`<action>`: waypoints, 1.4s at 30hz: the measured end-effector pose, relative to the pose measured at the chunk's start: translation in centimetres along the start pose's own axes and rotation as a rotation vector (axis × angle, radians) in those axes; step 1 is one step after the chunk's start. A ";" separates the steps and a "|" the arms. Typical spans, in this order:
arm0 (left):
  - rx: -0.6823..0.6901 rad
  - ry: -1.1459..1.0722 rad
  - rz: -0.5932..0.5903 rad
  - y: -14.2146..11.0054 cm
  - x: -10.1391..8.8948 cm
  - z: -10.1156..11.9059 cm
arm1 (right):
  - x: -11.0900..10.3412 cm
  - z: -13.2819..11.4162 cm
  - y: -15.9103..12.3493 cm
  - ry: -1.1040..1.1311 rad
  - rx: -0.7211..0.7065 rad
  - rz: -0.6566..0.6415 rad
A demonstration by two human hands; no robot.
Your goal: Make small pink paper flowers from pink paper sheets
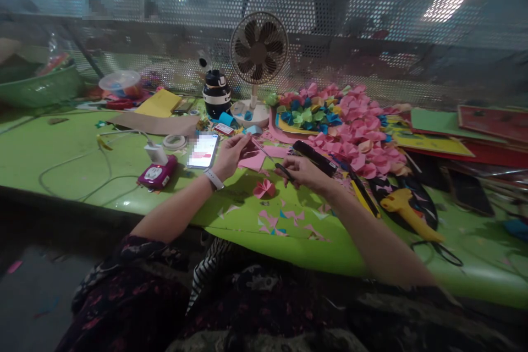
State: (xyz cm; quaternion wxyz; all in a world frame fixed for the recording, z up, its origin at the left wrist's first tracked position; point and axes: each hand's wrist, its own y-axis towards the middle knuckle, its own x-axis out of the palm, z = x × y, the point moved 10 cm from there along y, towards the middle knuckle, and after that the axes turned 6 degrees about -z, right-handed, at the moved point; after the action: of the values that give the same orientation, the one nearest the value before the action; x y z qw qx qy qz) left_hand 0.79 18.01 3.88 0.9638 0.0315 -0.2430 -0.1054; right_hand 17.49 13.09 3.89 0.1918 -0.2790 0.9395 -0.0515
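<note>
My right hand is closed round the dark handles of a pair of scissors, whose thin blades point up and left. The fingers of my left hand pinch a small piece of pink paper by the blade tips. Just below the hands, a folded pink paper flower rests on the green table. Flat pink paper sheets lie between and behind the hands. Small paper scraps are scattered along the near edge.
Beyond my right hand are a black stapler-like tool, a heap of pink paper flowers and a yellow glue gun. Left of my hands lie a lit phone and a purple power socket. Behind stand a fan and a black jug.
</note>
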 end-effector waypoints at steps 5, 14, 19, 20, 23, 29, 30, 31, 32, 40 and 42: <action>-0.014 0.020 0.011 -0.3 0.3 0.0 | 0.0 0.1 0.1 0.007 0.001 0.005; 0.007 0.042 0.004 -0.2 -0.1 -0.1 | -0.2 0.1 0.1 0.008 -0.021 0.017; 0.011 0.019 0.006 -0.1 -0.1 -0.1 | -0.2 0.1 0.1 0.010 -0.009 0.026; 0.006 0.019 0.014 -0.1 -0.2 -0.2 | -0.2 0.0 0.1 0.012 -0.008 0.027; -0.004 0.013 0.021 -0.1 -0.2 -0.2 | 0.0 -0.1 0.0 0.018 -0.004 0.019; 0.003 0.002 0.018 -0.3 -0.1 0.0 | 0.0 -0.1 0.0 0.020 0.006 0.010; 0.004 -0.002 0.015 -0.3 0.0 0.1 | 0.1 0.0 0.0 0.020 0.008 0.007; 0.003 -0.004 0.014 -0.4 0.1 0.1 | 0.1 0.0 0.0 0.019 0.008 0.006; -0.001 -0.003 0.016 -0.4 0.1 0.1 | 0.1 0.0 0.0 0.017 0.004 0.005; -0.021 -0.003 0.037 -0.5 0.1 0.1 | 0.0 0.0 0.0 0.004 -0.016 0.016; -0.021 -0.006 0.026 -0.4 0.1 0.0 | 0.1 0.0 0.0 -0.006 -0.010 0.019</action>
State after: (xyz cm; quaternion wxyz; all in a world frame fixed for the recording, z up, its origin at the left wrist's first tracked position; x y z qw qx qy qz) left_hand 0.83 17.57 3.85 0.9646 0.0178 -0.2452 -0.0957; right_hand 17.41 13.04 3.90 0.1937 -0.2711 0.9418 -0.0444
